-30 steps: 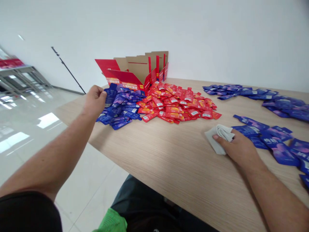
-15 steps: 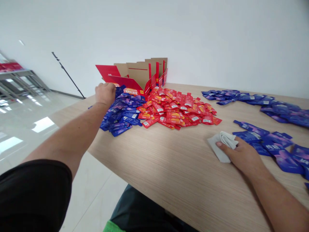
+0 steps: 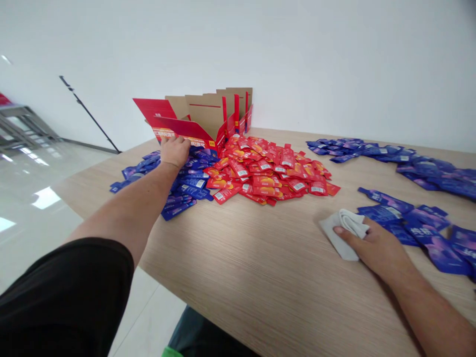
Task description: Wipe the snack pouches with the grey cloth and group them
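My left hand (image 3: 174,150) reaches to the back of a pile of blue pouches (image 3: 191,181), close against the front of a red carton (image 3: 203,133) with its flaps up. Its fingers are curled, their tips hidden from me, and I cannot make out what they grip. My right hand (image 3: 377,243) is closed on a folded white cloth (image 3: 344,233), thumb on top, low over the wooden table (image 3: 253,258). Just beyond the right hand, more blue pouches (image 3: 424,223) lie spread out. Between the hands is a heap of red pouches (image 3: 271,171).
Several more open cartons (image 3: 241,106) stand in a row behind the first, near the white wall. A long band of blue pouches (image 3: 394,153) runs along the table's back right. Off to the left are a thin black pole (image 3: 89,114) and a grey metal table (image 3: 22,126).
My left hand has come down and slightly right, onto the blue pile before the carton. The view has shifted a little. My right hand keeps its grip on the cloth, nearly in place.
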Demonstrator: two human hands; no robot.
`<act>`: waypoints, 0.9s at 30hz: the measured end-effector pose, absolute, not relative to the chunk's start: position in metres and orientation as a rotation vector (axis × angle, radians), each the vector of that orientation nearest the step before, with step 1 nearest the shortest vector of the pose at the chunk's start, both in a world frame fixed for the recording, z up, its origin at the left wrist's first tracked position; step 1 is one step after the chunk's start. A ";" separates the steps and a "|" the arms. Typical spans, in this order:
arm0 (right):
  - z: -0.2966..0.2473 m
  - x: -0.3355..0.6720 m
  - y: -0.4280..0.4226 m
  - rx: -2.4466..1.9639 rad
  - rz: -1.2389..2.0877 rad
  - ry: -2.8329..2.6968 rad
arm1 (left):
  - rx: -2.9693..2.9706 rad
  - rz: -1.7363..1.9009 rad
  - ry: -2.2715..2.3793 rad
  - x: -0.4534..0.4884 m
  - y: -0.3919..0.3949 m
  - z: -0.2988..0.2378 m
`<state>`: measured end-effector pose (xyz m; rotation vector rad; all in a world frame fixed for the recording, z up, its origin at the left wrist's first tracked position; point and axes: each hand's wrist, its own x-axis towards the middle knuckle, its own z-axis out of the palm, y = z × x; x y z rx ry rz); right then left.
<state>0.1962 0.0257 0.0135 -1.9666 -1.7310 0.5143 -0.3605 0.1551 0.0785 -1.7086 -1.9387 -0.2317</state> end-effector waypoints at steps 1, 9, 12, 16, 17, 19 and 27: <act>0.013 0.196 0.026 -1.966 0.516 -1.730 | -1.714 -0.231 -1.953 -0.360 0.156 0.077; 0.015 0.194 0.024 -1.853 0.499 -1.811 | -1.697 -0.090 -2.194 -0.351 0.143 0.077; 0.014 0.194 0.024 -1.867 0.448 -1.843 | -1.658 -0.231 -2.130 -0.331 0.124 0.087; 0.016 0.190 0.019 -1.864 0.398 -1.899 | -1.854 -0.347 -1.992 -0.284 0.092 0.095; 0.016 0.188 0.018 -1.848 0.417 -1.918 | -1.894 -0.378 -1.972 -0.270 0.085 0.094; 0.017 0.186 0.017 -1.813 0.428 -1.927 | -1.982 -0.454 -1.916 -0.239 0.072 0.091; 0.009 0.186 0.022 -1.742 0.446 -1.980 | -2.630 -0.727 -1.448 -0.070 0.021 0.093</act>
